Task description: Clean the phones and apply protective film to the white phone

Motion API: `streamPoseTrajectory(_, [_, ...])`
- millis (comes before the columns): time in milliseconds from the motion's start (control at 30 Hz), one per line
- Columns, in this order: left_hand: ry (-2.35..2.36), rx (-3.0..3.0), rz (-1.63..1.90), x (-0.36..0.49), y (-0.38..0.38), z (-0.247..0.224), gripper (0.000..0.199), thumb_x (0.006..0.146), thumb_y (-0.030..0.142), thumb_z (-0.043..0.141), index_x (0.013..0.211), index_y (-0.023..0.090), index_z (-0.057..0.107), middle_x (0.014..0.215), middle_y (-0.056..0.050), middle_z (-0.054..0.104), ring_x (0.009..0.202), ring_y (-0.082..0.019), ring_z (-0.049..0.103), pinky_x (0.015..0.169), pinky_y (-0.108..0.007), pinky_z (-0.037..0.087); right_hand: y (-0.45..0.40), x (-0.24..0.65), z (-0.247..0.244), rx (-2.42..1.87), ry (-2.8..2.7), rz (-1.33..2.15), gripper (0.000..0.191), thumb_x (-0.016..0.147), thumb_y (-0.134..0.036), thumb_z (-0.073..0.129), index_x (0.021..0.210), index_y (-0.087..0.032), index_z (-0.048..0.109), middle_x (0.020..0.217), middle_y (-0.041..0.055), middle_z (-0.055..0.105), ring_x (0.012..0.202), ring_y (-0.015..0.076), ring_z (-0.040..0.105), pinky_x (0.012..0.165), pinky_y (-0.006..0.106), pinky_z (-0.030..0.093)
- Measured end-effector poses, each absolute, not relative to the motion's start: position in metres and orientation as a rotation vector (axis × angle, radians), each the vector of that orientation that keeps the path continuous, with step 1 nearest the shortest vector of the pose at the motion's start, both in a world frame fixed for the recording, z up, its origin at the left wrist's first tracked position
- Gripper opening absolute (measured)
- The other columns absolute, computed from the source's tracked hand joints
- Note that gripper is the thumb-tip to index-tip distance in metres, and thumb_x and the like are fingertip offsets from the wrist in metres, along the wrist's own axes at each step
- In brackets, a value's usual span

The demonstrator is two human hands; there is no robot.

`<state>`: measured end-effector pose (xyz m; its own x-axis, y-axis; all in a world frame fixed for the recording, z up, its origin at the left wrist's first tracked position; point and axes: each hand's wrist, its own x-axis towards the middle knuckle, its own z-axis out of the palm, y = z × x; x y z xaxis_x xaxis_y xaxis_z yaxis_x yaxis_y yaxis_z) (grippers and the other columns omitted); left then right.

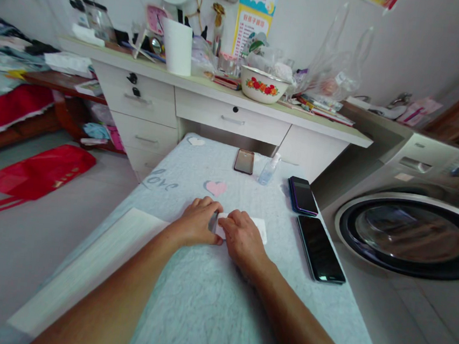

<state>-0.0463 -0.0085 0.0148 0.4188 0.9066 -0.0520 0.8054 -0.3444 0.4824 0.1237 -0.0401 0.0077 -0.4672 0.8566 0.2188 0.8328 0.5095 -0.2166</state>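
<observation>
My left hand (200, 222) rests on the cloth-covered table, thumb and fingers closed around the left end of a small flat thing (213, 222) with a grey surface. What kind of thing it is, I cannot make out. Against it, my right hand (244, 241) presses a white sheet (262, 230), like a wipe or tissue, with bent fingers. The sheet sticks out to the right behind the knuckles. Just beyond the hands is a pink heart (216, 188) printed on the tablecloth.
Farther back lie a phone case (244, 161) and a clear spray bottle (269, 170). A purple-edged phone (302, 195) and a larger black phone (321, 249) lie along the right edge. A long white strip (94, 267) runs at left. A washing machine (409, 157) stands right.
</observation>
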Motion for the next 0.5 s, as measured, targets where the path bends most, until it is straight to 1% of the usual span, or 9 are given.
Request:
streamPoseTrajectory(133, [1.456,2.24,0.307,-0.046,-0.009,0.016,0.063,0.054,0.044,0.075,0.11,0.024,0.053,0.114,-0.006,0.051,0.109,-0.028,0.045,0.092,-0.037,0.039,-0.038,0.127,0.009,-1.419,-2.484,0.111,0.022,0.094,-0.023,0.047,0.103,-0.023,0.067,0.096,0.0045,0.057,0.086,0.0176,0.046,0.079,0.028,0.034])
streamPoseTrajectory(300, [1.456,2.232,0.307,-0.047,-0.009,0.016,0.064,0.053,0.044,0.076,0.109,0.025,0.053,0.113,-0.005,0.051,0.108,-0.028,0.045,0.092,-0.037,0.04,-0.034,0.143,0.011,-1.631,-2.404,0.059,0.028,0.093,-0.018,0.044,0.103,-0.025,0.069,0.094,0.0056,0.057,0.086,0.019,0.046,0.077,0.029,0.033])
streamPoseTrajectory(433, [1.465,2.218,0.291,-0.047,-0.009,0.017,0.064,0.052,0.043,0.075,0.109,0.025,0.053,0.114,-0.005,0.051,0.108,-0.028,0.046,0.092,-0.036,0.04,-0.034,0.158,0.013,-1.77,-2.315,0.011,0.028,0.091,-0.015,0.045,0.101,-0.024,0.071,0.093,0.0073,0.058,0.087,0.0202,0.047,0.078,0.03,0.034])
streamPoseTrajectory(500, [1.467,2.208,0.295,-0.047,-0.009,0.016,0.066,0.052,0.043,0.075,0.111,0.025,0.051,0.115,-0.005,0.051,0.109,-0.028,0.046,0.093,-0.036,0.04,-0.035,0.163,0.014,-1.824,-2.279,-0.011,0.028,0.092,-0.016,0.044,0.099,-0.022,0.071,0.092,0.0081,0.058,0.087,0.0205,0.047,0.078,0.03,0.034])
